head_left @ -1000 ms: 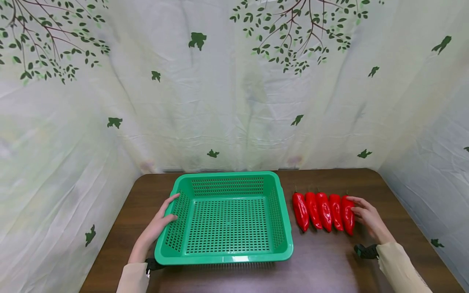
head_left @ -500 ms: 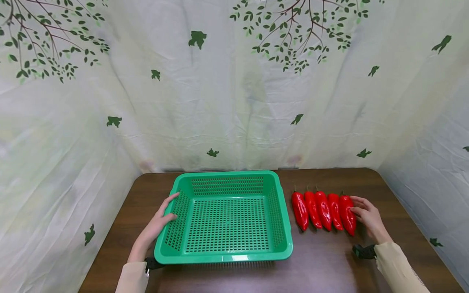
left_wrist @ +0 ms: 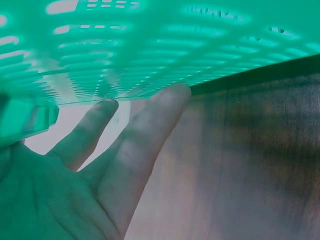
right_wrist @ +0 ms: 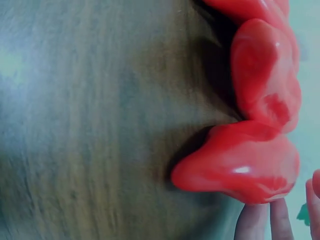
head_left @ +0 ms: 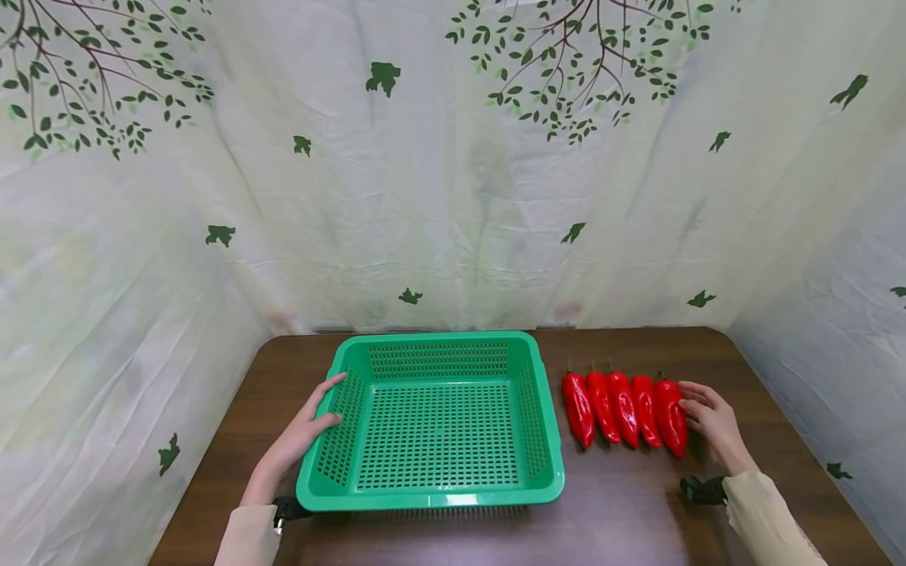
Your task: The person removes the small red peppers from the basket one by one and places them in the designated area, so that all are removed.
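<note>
My left hand (head_left: 303,431) grips the left side of a green plastic basket (head_left: 433,501), thumb and a finger over the rim. In the left wrist view, other fingers (left_wrist: 132,150) reach under the basket's perforated side. My right hand (head_left: 716,424) rests beside the right-end red chili pepper (head_left: 670,417) of a row, fingertips against its right side. That pepper (right_wrist: 245,162) lies against its neighbour (right_wrist: 265,75) in the right wrist view. The other peppers (head_left: 579,409) lie side by side to the left, stems pointing away. The right palm is hidden.
The basket and peppers stand on a dark brown wooden table (head_left: 594,519). A pale cloth (head_left: 453,196) printed with leaves hangs behind the table and on both sides. Dark straps (head_left: 704,489) circle both wrists.
The right-end pepper has shifted slightly left and now leans, its stem end closer to its neighbour. My right fingers moved from its top to its right side. The left hand keeps its place.
</note>
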`<state>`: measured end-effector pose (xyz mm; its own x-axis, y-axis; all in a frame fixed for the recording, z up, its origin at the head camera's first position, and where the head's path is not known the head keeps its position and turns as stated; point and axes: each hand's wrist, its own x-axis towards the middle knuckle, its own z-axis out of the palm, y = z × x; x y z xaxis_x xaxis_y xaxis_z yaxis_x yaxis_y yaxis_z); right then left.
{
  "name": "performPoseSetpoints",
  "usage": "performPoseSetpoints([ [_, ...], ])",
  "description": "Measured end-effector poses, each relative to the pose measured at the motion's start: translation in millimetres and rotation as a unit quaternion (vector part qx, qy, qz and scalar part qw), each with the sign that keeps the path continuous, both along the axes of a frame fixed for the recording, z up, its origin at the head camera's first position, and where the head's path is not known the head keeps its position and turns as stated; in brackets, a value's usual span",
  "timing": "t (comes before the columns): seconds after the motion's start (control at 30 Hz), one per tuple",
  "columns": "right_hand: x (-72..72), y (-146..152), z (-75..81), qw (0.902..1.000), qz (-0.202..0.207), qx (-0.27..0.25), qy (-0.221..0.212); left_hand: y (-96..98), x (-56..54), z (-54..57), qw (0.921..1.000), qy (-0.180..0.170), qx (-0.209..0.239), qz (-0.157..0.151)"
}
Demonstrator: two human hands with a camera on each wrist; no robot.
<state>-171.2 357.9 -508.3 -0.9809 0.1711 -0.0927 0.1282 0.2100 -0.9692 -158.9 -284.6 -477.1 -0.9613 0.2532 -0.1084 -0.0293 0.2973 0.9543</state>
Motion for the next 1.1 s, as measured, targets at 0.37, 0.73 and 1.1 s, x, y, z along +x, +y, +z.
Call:
performPoseSetpoints([
  [0.37, 1.5, -2.4, 15.8, 0.9993, -0.014, 0.015, 0.032, -0.6, -0.7, 5.0, 0.9985, 0.038, -0.035, -0.016],
  [0.73, -0.7, -25.7, 40.2, 0.9975, 0.011, 0.035, 0.06, -8.3, 0.7, 11.4, 0.9968, 0.051, -0.054, -0.031],
  [1.1, 1.0, -58.1, 58.2, 0.9821, 0.064, 0.151, 0.093, -15.5, 14.3, 34.1, 0.9895, 0.092, -0.111, -0.011],
])
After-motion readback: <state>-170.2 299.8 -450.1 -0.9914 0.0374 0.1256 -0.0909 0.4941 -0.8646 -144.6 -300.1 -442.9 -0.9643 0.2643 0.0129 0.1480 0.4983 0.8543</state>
